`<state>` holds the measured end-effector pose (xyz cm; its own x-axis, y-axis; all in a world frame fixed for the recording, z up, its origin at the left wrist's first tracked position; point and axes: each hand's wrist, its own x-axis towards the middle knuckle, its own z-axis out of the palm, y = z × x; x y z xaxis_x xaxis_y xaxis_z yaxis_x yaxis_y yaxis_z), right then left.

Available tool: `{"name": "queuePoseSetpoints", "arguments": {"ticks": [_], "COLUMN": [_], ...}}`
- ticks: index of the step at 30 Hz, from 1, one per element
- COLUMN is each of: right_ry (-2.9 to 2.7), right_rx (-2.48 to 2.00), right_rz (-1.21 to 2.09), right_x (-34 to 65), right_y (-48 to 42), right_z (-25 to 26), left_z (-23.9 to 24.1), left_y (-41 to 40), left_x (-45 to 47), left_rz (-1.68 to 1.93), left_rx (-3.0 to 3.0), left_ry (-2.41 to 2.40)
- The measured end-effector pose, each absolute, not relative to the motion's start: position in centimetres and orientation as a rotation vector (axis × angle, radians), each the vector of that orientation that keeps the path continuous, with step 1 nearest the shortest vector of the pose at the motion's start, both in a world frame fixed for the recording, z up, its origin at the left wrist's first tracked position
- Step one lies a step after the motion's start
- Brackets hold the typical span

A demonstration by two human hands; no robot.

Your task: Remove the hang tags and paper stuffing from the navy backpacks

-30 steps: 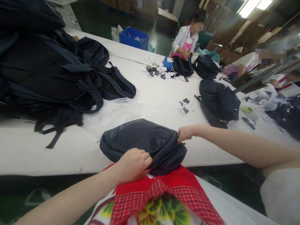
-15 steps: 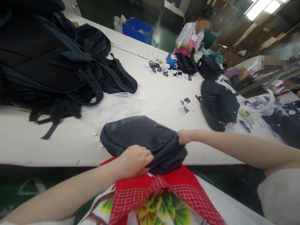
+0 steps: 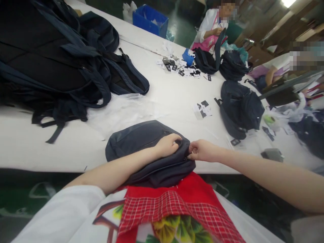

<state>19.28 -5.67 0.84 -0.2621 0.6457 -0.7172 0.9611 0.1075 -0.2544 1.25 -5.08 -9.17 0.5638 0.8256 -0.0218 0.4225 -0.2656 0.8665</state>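
You seem to be working one end of the backpack [image 3: 141,135].
It is lying at the near edge of the bench [image 3: 172,92]. Your left hand [image 3: 169,145] is resting curled on top; your right hand [image 3: 202,151], fingers bent, is touching its end. Whether either is gripping, I cannot tell. The next move is probably needing steady fabric.
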Motion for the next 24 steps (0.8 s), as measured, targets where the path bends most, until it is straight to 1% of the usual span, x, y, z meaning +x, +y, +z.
{"name": "queuePoseSetpoints", "arguments": {"ticks": [3, 6, 8, 12, 16, 19, 21, 24], "right_ry": [2.061, 2.118, 2.124, 2.059, 2.014, 2.09, 2.222, 2.417], "right_rx": [1.556, 1.533, 1.523, 1.536, 1.57, 1.587, 1.502, 1.196], "right_rz": [-0.954, -0.927, -0.918, -0.977, -1.047, -0.924, -0.838, -0.829], "right_x": [20.0, 20.0, 19.7, 19.7, 20.0, 19.9, 19.6, 19.3], "right_y": [-6.6, -7.1, -7.3, -7.3, -7.0, -7.0, -7.1, -6.9], "right_z": [0.6, 0.7, 0.8, 0.5, 0.0, -0.1, -0.1, 0.0], "left_z": [-7.5, -5.1, -4.3, -4.8, -5.9, -6.2, -6.1, -6.1], "left_y": [-5.8, -5.8, -5.8, -5.8, -5.5, -5.4, -5.4, -5.4], "left_x": [0.6, 0.2, 0.4, 0.8, 0.7, 0.5, 0.6, 0.7], "left_rz": [0.617, 0.411, 0.259, 0.147, 0.191, 0.229, 0.241, 0.235], "left_rx": [1.872, 1.915, 1.948, 1.902, 1.743, 1.699, 1.689, 1.657], "left_ry": [1.069, 1.096, 1.059, 1.034, 1.029, 1.022, 1.026, 1.039]}}
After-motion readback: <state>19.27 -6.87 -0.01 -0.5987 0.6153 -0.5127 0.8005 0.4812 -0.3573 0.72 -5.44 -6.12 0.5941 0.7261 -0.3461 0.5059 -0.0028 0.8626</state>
